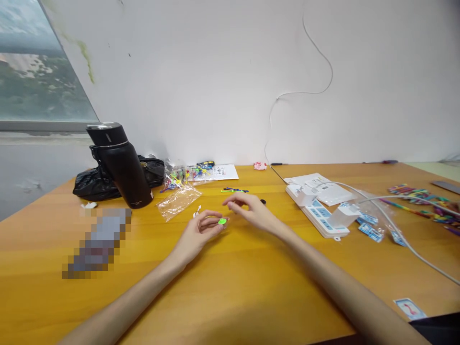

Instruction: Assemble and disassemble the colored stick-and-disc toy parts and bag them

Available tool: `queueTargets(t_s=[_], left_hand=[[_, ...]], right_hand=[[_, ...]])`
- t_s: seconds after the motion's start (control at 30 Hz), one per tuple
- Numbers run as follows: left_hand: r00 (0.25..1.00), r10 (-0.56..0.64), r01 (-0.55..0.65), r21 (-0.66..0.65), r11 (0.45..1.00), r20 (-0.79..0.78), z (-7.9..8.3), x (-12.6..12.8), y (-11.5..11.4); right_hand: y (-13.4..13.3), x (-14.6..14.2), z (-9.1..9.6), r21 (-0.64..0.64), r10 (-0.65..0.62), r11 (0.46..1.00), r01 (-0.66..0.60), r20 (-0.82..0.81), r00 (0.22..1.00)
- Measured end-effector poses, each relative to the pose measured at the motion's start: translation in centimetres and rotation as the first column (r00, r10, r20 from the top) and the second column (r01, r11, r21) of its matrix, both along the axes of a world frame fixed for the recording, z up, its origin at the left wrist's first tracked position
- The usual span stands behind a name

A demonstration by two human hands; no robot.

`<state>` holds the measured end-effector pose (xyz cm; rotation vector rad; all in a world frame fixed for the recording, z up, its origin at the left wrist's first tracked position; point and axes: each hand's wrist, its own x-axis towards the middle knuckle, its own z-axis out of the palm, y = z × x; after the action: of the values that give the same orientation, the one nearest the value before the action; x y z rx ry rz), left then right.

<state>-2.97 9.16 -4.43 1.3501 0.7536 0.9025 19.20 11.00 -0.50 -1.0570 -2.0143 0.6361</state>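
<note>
My left hand (pixel 196 235) is above the table, its thumb and fingers closed on a small bright green plastic piece (pixel 222 221). Just right of it hovers my right hand (pixel 253 211), fingers loosely curled and slightly apart, with nothing visible in them. Behind the hands lie a few thin sticks (pixel 234 190), green and dark blue. A small white curled piece (pixel 197 211) rests by the left fingers, and a black round piece (pixel 263 201) sits beside the right hand.
On the left are a black bottle (pixel 124 167), a black plastic bag (pixel 95 184) and a pixelated flat object (pixel 100 242). Clear bags of colourful parts (pixel 185 176) lie behind. A power strip (pixel 323 220) with white cables and rainbow-coloured pieces (pixel 427 201) occupy the right.
</note>
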Motion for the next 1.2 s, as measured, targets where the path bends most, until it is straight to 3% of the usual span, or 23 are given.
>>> queueTargets(t_s=[0.13,0.4,0.47,0.53,0.63,0.7,0.73,1.0,1.2], left_hand=[[1.000,0.019,-0.019,0.006,1.000,-0.003,-0.2,-0.1,0.2],[0.999,0.017,-0.016,0.031,0.999,-0.038,0.9,-0.6,0.1],[0.997,0.033,-0.026,0.108,0.994,-0.063,1.3,-1.1,0.4],[0.982,0.106,-0.064,0.256,0.965,-0.154,1.5,-1.8,0.9],[0.883,0.296,-0.049,0.558,0.828,-0.363,1.5,-3.2,1.9],[0.808,0.388,0.021,0.680,0.733,-0.443,1.3,-4.0,2.5],[0.781,0.411,0.048,0.701,0.712,-0.471,1.2,-4.3,2.8],[0.701,0.387,0.112,0.629,0.770,-0.598,-0.1,-4.5,3.4],[0.705,0.402,0.089,0.635,0.767,-0.584,-0.3,-4.4,3.4]], right_hand=[[-2.8,-0.3,0.1,-0.127,0.154,0.979,-0.159,-0.048,0.987],[-2.6,-0.1,-0.3,-0.077,0.145,0.986,-0.148,-0.037,0.989],[-2.0,1.3,0.0,-0.016,0.074,0.997,-0.074,0.001,0.997],[-1.0,3.6,-0.1,0.061,-0.098,0.994,0.095,0.046,0.994],[0.6,7.5,-0.9,0.167,-0.419,0.901,0.400,0.097,0.903],[1.4,9.4,-1.8,0.186,-0.525,0.847,0.498,0.144,0.839],[1.8,10.1,-2.2,0.185,-0.549,0.834,0.520,0.168,0.819],[3.6,11.6,-5.2,0.131,-0.538,0.843,0.522,0.188,0.822],[3.7,11.8,-5.1,0.098,-0.509,0.861,0.499,0.170,0.844]])
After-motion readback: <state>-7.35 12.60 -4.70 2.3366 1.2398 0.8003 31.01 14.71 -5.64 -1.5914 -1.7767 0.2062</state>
